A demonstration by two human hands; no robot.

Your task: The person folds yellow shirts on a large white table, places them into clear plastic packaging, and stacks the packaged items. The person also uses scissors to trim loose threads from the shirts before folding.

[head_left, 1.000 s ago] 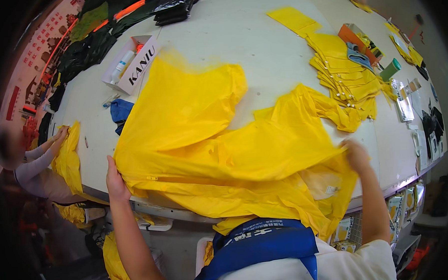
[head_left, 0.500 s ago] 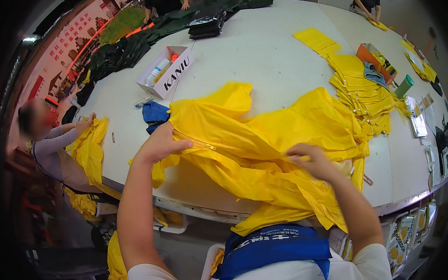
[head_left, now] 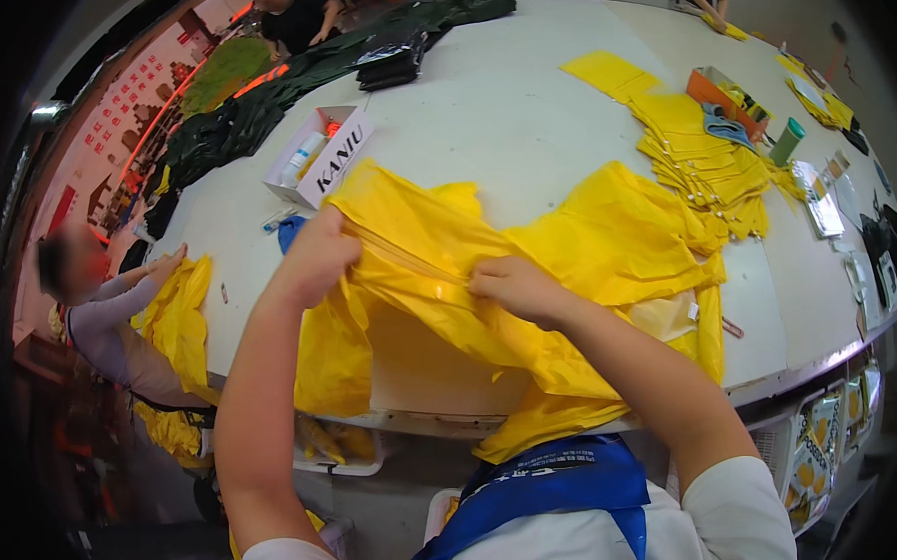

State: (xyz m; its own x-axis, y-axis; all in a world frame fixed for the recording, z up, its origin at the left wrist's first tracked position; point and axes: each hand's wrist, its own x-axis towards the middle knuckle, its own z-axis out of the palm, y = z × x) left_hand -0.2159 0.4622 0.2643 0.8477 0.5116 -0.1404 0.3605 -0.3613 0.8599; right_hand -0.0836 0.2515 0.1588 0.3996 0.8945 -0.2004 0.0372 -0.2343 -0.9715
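A yellow raincoat-like garment [head_left: 606, 223] is spread over the near edge of the table, part of it hanging down toward me. My left hand [head_left: 319, 258] is closed on the garment's upper left edge, at one end of its zipper [head_left: 407, 257]. Farther right along that zipper, my right hand [head_left: 514, 289] pinches the fabric; whether it holds a zipper pull is hidden by the fingers. Between both hands the zipper edge is lifted and stretched. Beside my left hand a bit of blue cloth [head_left: 288, 233] shows.
A white box [head_left: 318, 158] with bottles stands beyond my left hand. Folded yellow pieces [head_left: 698, 159] pile up at right, near an orange box [head_left: 726, 103] and green cylinder [head_left: 787, 142]. Dark garments [head_left: 261, 113] line the far left. Co-workers stand at left [head_left: 120, 314] and far side.
My right hand has moved left and closed on the zipper edge. My left hand has lifted that edge, and the garment's near left part now hangs down. The view has shifted slightly.
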